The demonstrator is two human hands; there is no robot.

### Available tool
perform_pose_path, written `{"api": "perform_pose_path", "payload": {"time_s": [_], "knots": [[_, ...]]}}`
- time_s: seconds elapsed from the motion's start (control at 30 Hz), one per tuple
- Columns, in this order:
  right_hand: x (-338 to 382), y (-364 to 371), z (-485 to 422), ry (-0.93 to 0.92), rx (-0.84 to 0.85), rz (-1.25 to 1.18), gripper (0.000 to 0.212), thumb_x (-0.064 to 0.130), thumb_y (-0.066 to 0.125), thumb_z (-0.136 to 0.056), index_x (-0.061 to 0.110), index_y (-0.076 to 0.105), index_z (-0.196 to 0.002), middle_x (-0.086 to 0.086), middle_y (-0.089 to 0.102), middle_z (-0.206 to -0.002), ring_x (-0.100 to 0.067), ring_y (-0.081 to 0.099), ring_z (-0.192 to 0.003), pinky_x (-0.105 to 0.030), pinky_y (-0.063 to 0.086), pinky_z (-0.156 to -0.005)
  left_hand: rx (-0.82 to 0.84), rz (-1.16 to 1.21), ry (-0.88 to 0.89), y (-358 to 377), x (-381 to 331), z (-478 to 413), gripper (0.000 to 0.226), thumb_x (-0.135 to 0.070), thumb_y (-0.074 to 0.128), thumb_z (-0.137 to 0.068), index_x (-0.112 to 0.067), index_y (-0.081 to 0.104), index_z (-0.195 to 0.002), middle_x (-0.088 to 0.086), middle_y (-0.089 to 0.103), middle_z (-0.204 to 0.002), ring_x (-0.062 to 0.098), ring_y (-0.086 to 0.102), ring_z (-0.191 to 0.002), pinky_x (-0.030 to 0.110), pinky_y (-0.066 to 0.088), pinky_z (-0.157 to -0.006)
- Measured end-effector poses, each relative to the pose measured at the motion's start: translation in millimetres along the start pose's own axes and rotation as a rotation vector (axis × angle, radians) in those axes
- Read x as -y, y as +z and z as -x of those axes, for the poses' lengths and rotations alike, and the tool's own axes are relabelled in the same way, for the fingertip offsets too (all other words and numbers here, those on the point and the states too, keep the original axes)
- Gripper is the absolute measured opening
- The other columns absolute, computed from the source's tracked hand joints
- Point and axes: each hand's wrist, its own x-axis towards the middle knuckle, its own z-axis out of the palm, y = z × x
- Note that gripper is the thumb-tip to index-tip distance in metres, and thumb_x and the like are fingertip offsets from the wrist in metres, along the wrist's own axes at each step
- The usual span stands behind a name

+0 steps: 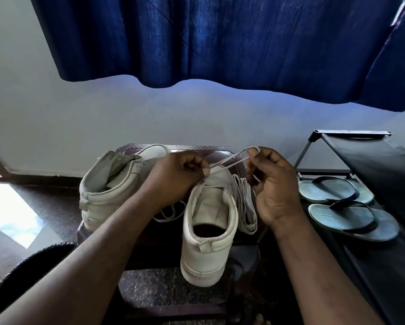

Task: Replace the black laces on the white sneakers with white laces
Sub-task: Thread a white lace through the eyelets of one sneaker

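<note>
Near sneaker sits heel-toward-me on the dark bench, heel overhanging the front edge. It looks like the white-lace stage, right at the top of the tongue: either the last eyelets or starting the knot, can't tell which because the left hand covers the eyelets. No black lace plainly visible on this shoe. Left-hand fingers are curled tight and pinch the white lace just above the tongue. The right hand is raised slightly to the side, fingers curled, with a loop of the same lace pinched at its fingertips; two strands run taut between the hands. Next move probably needs even tension on both strands, with the left pinch kept fixed so the lacing below doesn't go slack. A folded white lace bundle lies just beside the shoe, under the right hand. The second sneaker lies tilted further left. Flip-flops on a rack to the right, blue curtain behind.
</note>
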Motion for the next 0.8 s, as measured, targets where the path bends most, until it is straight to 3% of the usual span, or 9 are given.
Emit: {"api": "perform_pose_path", "payload": {"time_s": [0.1, 0.2, 0.33, 0.47, 0.53, 0.6, 0.67, 0.73, 0.8], "knots": [[1, -4, -2, 0.015, -0.052, -0.041, 0.017, 0.006, 0.069, -0.092, 0.019, 0.071, -0.08, 0.008, 0.064, -0.065, -0.007, 0.052, -0.06, -0.022, 0.041, -0.063, 0.086, 0.032, -0.025, 1, -1, 2, 0.014, -0.031, 0.076, -0.093, -0.019, 0.078, -0.087, 0.005, 0.074, -0.076, 0.009, 0.058, -0.066, 0.025, 0.049, -0.066], [-2, -5, -3, 0.045, -0.08, -0.046, 0.019, 0.01, 0.073, -0.09, 0.021, 0.071, -0.075, 0.006, 0.065, -0.066, -0.007, 0.051, -0.059, -0.024, 0.039, -0.063, 0.119, 0.082, -0.068, 1, -3, 2, 0.018, -0.029, 0.073, -0.096, -0.016, 0.077, -0.084, 0.004, 0.066, -0.074, 0.012, 0.054, -0.067, 0.023, 0.044, -0.061], [-3, -6, -4, 0.054, -0.185, -0.063, 0.017, 0.013, 0.075, -0.089, 0.021, 0.067, -0.077, 0.006, 0.064, -0.066, -0.008, 0.048, -0.058, -0.025, 0.037, -0.06, 0.153, 0.182, -0.118, 3, 1, -2, 0.022, -0.021, 0.068, -0.1, -0.02, 0.073, -0.079, -0.002, 0.065, -0.076, 0.015, 0.053, -0.073, 0.03, 0.043, -0.073], [-6, -10, -9, 0.062, -0.406, -0.036, 0.02, 0.009, 0.074, -0.091, 0.019, 0.061, -0.079, 0.003, 0.061, -0.068, -0.008, 0.048, -0.056, -0.021, 0.039, -0.054, 0.149, 0.236, -0.111, 4, 6, -3, 0.027, -0.018, 0.065, -0.102, -0.021, 0.07, -0.075, -0.006, 0.068, -0.074, 0.01, 0.06, -0.077, 0.026, 0.046, -0.076], [-12, -12, -11, -0.048, -0.45, 0.199, 0.017, 0.01, 0.075, -0.089, 0.019, 0.061, -0.086, 0.002, 0.063, -0.079, -0.013, 0.054, -0.067, -0.024, 0.044, -0.064, 0.147, 0.264, -0.119, 3, 8, -4, 0.024, -0.018, 0.064, -0.102, -0.02, 0.072, -0.079, 0.005, 0.072, -0.081, 0.015, 0.062, -0.084, 0.029, 0.048, -0.08], [-16, -10, -7, -0.261, -0.4, 0.656, 0.025, 0.02, 0.078, -0.085, 0.023, 0.063, -0.104, 0.005, 0.064, -0.097, -0.015, 0.059, -0.085, -0.027, 0.045, -0.078, 0.154, 0.269, -0.11, 3, 7, -4, 0.022, -0.019, 0.063, -0.103, -0.017, 0.074, -0.084, 0.015, 0.074, -0.09, 0.017, 0.058, -0.082, 0.033, 0.046, -0.081], [-19, -6, -1, -0.47, -0.223, 0.925, 0.039, 0.032, 0.08, -0.084, 0.028, 0.063, -0.119, 0.009, 0.06, -0.112, -0.012, 0.054, -0.099, -0.024, 0.039, -0.087, 0.167, 0.262, -0.093, 3, 5, -3, 0.022, -0.021, 0.061, -0.104, -0.014, 0.074, -0.088, 0.011, 0.075, -0.091, 0.018, 0.055, -0.081, 0.034, 0.045, -0.081], [-25, 1, 2, -0.512, -0.032, 1.025, 0.029, 0.042, 0.076, -0.084, 0.033, 0.069, -0.112, 0.011, 0.061, -0.118, -0.015, 0.052, -0.111, -0.023, 0.036, -0.092, 0.186, 0.27, -0.079, 4, 5, -3, 0.02, -0.021, 0.061, -0.105, -0.01, 0.075, -0.094, 0.018, 0.076, -0.097, 0.022, 0.057, -0.085, 0.039, 0.046, -0.083], [-30, 6, 3, -0.425, 0.088, 1.004, 0.009, 0.036, 0.077, -0.088, 0.034, 0.074, -0.096, 0.016, 0.063, -0.111, -0.015, 0.054, -0.115, -0.03, 0.039, -0.1, 0.201, 0.313, -0.07, 5, 5, -3, 0.021, -0.026, 0.065, -0.1, -0.007, 0.074, -0.099, 0.028, 0.072, -0.105, 0.025, 0.059, -0.089, 0.043, 0.047, -0.086]]}}
